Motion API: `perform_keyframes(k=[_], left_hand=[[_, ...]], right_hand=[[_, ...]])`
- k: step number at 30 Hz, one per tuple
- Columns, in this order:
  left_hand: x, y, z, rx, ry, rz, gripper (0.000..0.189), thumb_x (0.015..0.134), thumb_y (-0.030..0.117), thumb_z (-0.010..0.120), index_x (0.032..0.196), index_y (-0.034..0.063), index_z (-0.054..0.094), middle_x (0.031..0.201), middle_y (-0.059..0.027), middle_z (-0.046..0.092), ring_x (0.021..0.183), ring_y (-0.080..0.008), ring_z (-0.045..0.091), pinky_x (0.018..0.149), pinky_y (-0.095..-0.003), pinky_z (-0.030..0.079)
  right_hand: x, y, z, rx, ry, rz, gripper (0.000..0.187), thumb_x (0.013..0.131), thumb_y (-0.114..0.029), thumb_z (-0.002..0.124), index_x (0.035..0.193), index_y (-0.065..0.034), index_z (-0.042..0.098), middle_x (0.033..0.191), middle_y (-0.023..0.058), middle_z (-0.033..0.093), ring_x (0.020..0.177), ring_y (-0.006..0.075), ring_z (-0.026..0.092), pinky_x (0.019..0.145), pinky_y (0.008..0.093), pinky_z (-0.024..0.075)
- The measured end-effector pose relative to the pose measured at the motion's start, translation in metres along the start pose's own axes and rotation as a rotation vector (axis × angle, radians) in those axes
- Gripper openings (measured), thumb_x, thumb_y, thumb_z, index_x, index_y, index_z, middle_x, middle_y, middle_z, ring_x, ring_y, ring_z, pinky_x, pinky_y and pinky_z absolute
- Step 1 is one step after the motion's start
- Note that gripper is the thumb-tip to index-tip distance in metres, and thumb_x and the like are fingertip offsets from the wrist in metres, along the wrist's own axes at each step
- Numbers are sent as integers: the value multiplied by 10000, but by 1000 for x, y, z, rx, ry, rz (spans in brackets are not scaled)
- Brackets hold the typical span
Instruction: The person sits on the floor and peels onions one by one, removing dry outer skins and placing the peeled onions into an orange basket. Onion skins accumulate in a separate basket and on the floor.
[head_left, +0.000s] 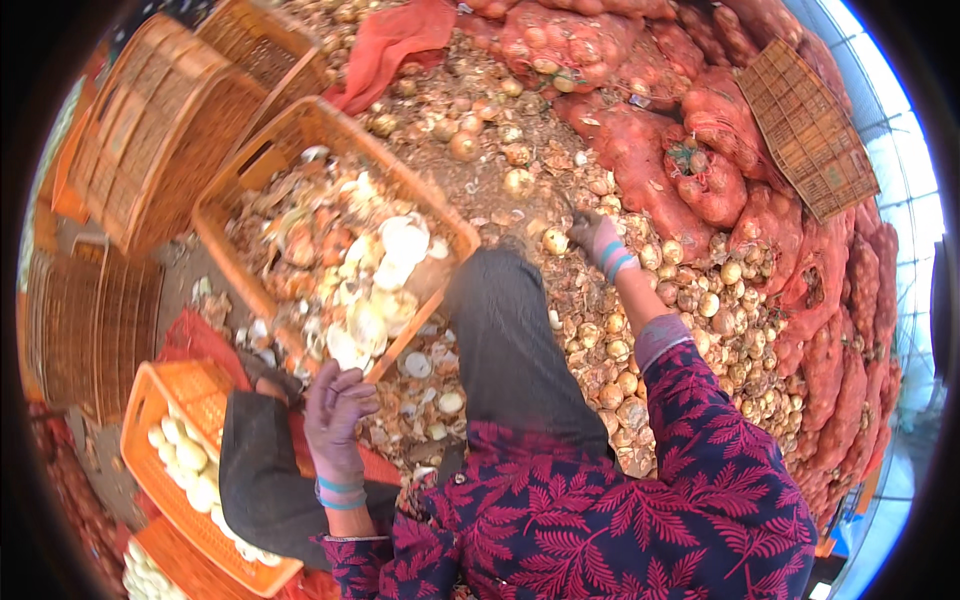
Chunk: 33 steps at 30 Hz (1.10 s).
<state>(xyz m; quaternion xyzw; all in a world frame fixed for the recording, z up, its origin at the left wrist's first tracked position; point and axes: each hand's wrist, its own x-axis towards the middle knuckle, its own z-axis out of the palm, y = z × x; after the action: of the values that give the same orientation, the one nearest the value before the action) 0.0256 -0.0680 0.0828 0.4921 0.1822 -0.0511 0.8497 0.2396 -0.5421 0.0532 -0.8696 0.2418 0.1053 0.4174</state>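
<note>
My left hand (339, 420), in a purple-stained glove with a blue-striped cuff, is raised beside the near edge of an orange plastic crate (281, 319). Its fingers are loosely bent and apart, with nothing visible in them. Onion skins and pale cut onion pieces (371, 330) lie in that crate. My right hand (596, 238), gloved alike with dark fingertips, reaches down to the loose onions on the ground. One unpeeled onion (555, 241) sits right beside its fingertips. Blur hides whether the fingers grip anything.
Loose unpeeled onions (630, 345) spread along my right side. Red mesh sacks of onions (637, 165) are piled beyond, with a tilted crate (810, 131) on them. Stacked crates (142, 120) stand at upper left. Peeled onions (191, 454) lie in an orange crate (139, 465) at lower left.
</note>
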Motion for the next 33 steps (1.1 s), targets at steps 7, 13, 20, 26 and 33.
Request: perform_keyframes(k=[7, 13, 20, 26, 33], left_hand=[[119, -77, 20, 1206, -126, 450, 673, 919, 174, 756, 1480, -55, 463, 1265, -201, 629, 1135, -317, 633, 922, -394, 541], [120, -77, 40, 1233, 63, 300, 748, 871, 66, 765, 1511, -59, 398, 1347, -274, 547, 1168, -409, 602, 1019, -445, 514], [118, -77, 48, 1378, 88, 337, 777, 873, 43, 752, 1537, -38, 357, 1359, -258, 542, 1191, -410, 586, 1008, -446, 525], [118, -102, 20, 1218, 125, 338, 779, 915, 321, 748, 1552, 51, 389, 1429, -255, 503, 1309, -381, 526, 1089, -463, 473], [117, -32, 73, 1188, 152, 658, 973, 820, 350, 847, 1577, 34, 325, 1513, -256, 444, 1395, -435, 442, 1173, -477, 380]], right_hand=[[89, 49, 58, -151, -21, 81, 432, 831, -177, 722, 1236, -30, 688, 834, 160, 726, 697, 262, 699, 678, 401, 555], [174, 66, 101, -422, -90, 4, 367, 845, -204, 706, 1177, -47, 706, 906, 195, 744, 784, 311, 727, 697, 417, 567], [225, 64, 110, -276, -249, 358, 145, 882, -175, 699, 921, -36, 683, 846, 214, 708, 725, 385, 659, 699, 463, 533], [100, -26, 25, 34, -495, -184, 114, 904, -183, 630, 877, -79, 591, 613, -9, 519, 532, 137, 533, 483, 320, 399], [-64, -141, -30, -127, -543, -562, 330, 877, -94, 737, 1186, -6, 658, 822, 2, 619, 624, 89, 565, 545, 255, 469]])
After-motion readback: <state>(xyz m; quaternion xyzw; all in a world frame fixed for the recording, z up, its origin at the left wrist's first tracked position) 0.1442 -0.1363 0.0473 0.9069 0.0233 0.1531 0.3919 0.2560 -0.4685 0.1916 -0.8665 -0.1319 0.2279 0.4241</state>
